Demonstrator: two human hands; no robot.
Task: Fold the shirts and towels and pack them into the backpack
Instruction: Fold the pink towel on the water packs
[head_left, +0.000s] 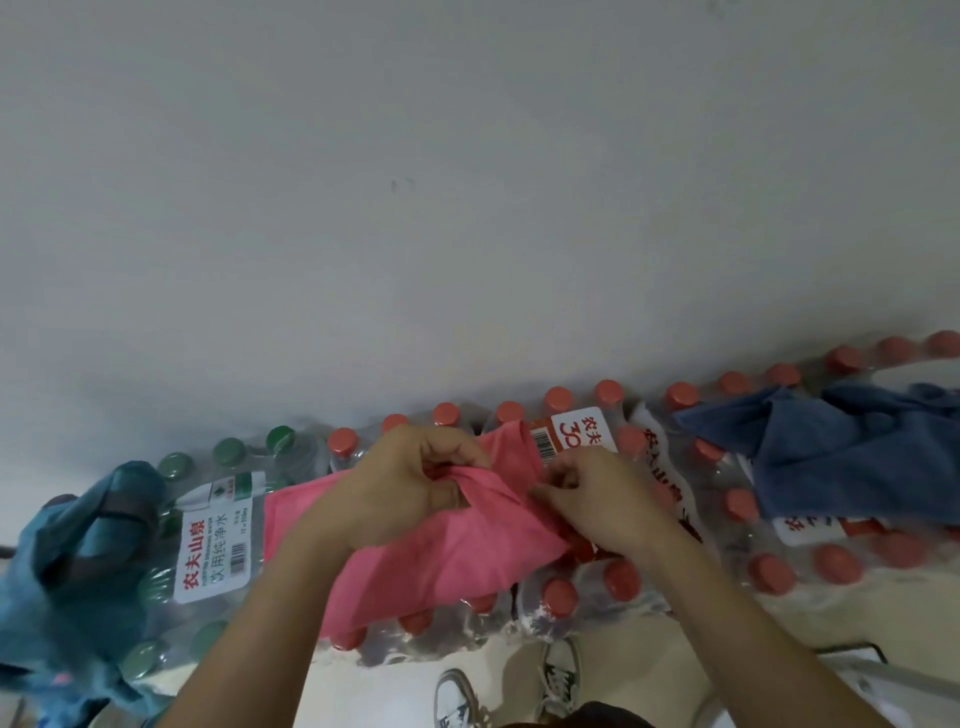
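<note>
While the pink cloth (441, 551) lies under both hands, what it rests on is shrink-wrapped bottle packs (779, 566), so the surface is all bumpy caps. They're red-capped around and beyond the right hand, and a green-capped pack (208, 519) sits just outside the left hand. Farther out past that there's a teal bundle (67, 561) slumped over the green caps; can't tell if it's a bag or a shirt. Well off to the right hand's outer side, a blue towel (841, 457) lies crumpled on the red caps. A plain wall (467, 182) is behind the packs, and shoes (561, 675) show down below the wrists.

The left hand (400, 488) has its fingers curled tight around a bunched fold of the cloth. The right hand (597, 499) is close beside it, fingertips pinching the same fold from the other side.
</note>
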